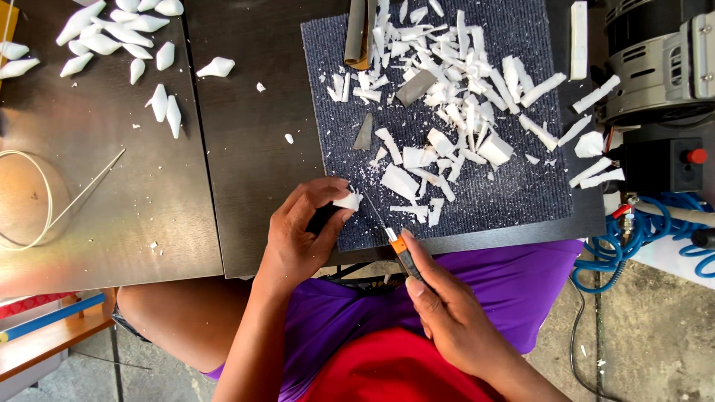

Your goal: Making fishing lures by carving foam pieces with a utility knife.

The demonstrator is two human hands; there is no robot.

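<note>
Two hands work at the near edge of a dark ribbed mat [521,193] that lies on a dark table [246,164]. The left hand [302,231] is curled shut around a small white foam piece [348,201], pinching it between thumb and fingertips just over the mat's near left corner. The right hand [447,313] is closed around the handle of a craft knife [398,249], with the forefinger laid along its back. The thin blade runs up and to the left, and its tip appears to meet the foam piece.

The blade points toward the left thumb and fingertips, which sit right beside the cut. If the foam gives way suddenly, or the blade slips off its rounded face, the edge could run on into those fingers. The piece is small, so the pinch leaves little foam clear of the fingers, and a twist in the grip could send the cut off line or snap off too much. The hands hang over the person's lap at the table edge, so a dropped knife could land on bare thigh.

White offcuts [447,97] litter the mat, some near the hands; one could catch under the piece or wrist and tip it. Finished pointed white shapes [112,37] lie on the shiny board at far left, well apart. A grey machine [655,59] and a coiled blue hose [633,238] sit to the right, clear of the work.
</note>
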